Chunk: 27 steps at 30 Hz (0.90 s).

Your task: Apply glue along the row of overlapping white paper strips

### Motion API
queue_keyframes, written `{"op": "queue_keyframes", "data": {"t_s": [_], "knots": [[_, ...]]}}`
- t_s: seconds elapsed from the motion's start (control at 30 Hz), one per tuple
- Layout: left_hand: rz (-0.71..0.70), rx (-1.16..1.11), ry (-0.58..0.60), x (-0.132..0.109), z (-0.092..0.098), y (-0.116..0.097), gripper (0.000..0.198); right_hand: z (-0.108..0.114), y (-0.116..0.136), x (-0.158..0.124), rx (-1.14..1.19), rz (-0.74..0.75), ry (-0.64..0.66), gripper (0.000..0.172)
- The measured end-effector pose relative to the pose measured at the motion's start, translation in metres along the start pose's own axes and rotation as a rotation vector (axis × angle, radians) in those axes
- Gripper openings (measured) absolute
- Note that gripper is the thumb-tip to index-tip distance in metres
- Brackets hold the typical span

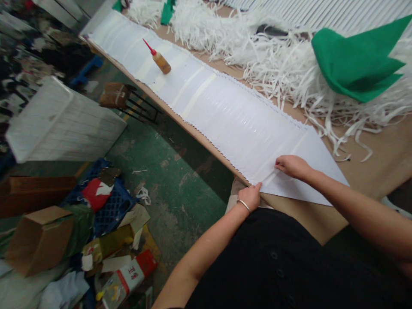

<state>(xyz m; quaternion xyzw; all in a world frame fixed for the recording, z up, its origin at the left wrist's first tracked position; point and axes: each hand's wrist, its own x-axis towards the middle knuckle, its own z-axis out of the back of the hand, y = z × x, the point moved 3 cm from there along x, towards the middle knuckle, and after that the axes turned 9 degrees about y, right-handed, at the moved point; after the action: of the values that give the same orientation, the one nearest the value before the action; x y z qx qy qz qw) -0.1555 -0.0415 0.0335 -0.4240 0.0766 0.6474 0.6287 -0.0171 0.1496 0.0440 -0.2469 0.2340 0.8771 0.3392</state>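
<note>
A long white stack of fanned paper sheets (231,107) runs diagonally along a table covered in tan kraft paper (376,159). My left hand (250,196), with a thin metal bangle at the wrist, grips the sheets' near edge at the table's rim. My right hand (291,167) rests its fingertips on the top sheet, beside a raised crease. A glue bottle with a red nozzle (162,62) lies on the sheets far from both hands. Beyond them are heaped white paper strips (277,64) and a green felt piece (357,60).
Below the table edge, a wooden stool (117,96), a white corrugated panel (64,124), a blue plastic crate (112,210) and cardboard boxes (40,240) stand on a worn green floor (180,189). My black garment (273,257) fills the lower foreground.
</note>
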Motion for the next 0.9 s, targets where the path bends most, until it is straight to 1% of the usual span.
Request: {"op": "queue_keyframes", "data": {"t_s": [0.17, 0.23, 0.3, 0.4, 0.5, 0.63, 0.9], "knots": [[-0.007, 0.024, 0.023, 0.004, 0.003, 0.001, 0.051, 0.050, -0.059, 0.004, -0.028, -0.100, -0.062, 0.019], [-0.009, 0.035, 0.021, 0.005, 0.004, 0.001, 0.051, 0.062, -0.076, 0.007, -0.033, -0.138, -0.077, 0.019], [-0.014, 0.048, 0.006, 0.007, 0.005, 0.001, 0.050, 0.067, -0.087, 0.011, -0.034, -0.174, -0.082, 0.020], [-0.020, 0.063, -0.004, 0.010, 0.007, 0.001, 0.047, 0.067, -0.094, 0.019, -0.031, -0.220, -0.074, 0.023], [-0.015, 0.070, 0.021, 0.013, 0.008, 0.001, 0.046, 0.064, -0.094, 0.025, -0.028, -0.250, -0.058, 0.027], [-0.008, 0.079, 0.060, 0.015, 0.011, 0.002, 0.046, 0.065, -0.094, 0.030, -0.034, -0.256, -0.043, 0.027], [-0.015, 0.076, 0.039, 0.015, 0.015, 0.000, 0.044, 0.060, -0.097, 0.039, -0.034, -0.267, -0.039, 0.026]]}}
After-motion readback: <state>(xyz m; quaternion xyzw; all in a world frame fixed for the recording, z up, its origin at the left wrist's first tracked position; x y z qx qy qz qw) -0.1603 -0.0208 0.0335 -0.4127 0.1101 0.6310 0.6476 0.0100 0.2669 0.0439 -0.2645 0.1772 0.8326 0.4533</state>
